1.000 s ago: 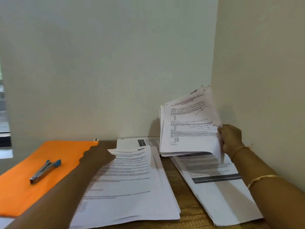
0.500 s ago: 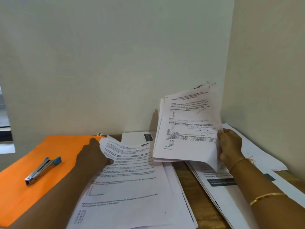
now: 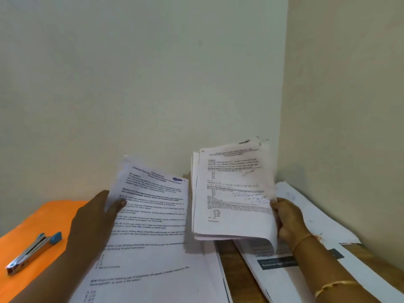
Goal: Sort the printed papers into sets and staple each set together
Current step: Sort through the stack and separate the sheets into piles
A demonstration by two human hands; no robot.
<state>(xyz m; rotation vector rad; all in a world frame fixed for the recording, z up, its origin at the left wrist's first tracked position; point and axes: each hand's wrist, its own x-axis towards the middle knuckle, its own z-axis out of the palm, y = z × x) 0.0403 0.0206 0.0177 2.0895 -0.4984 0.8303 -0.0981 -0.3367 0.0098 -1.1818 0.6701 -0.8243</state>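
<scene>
**Both hands holding paper, stapler on the folder**

The orange folder (image 3: 54, 215) lies flat on the wooden table (image 3: 227, 259). Whether anything is inside it cannot be told. On top of it rests a silver stapler (image 3: 32, 251) with a blue end, apart from the papers.

Just right of the folder lies a pile of printed papers (image 3: 157, 281). The left hand (image 3: 96, 217) grips the pile's top sheet (image 3: 153, 204) by its left edge, thumb on the printed face, with the far end raised.

Farther right of the folder, the right hand (image 3: 288, 221) is curled round the right edge of a thick bundle of pages (image 3: 231, 193), held upright above the table. Farthest from the folder, a second spread of papers (image 3: 284, 278) lies under that bundle.
</scene>
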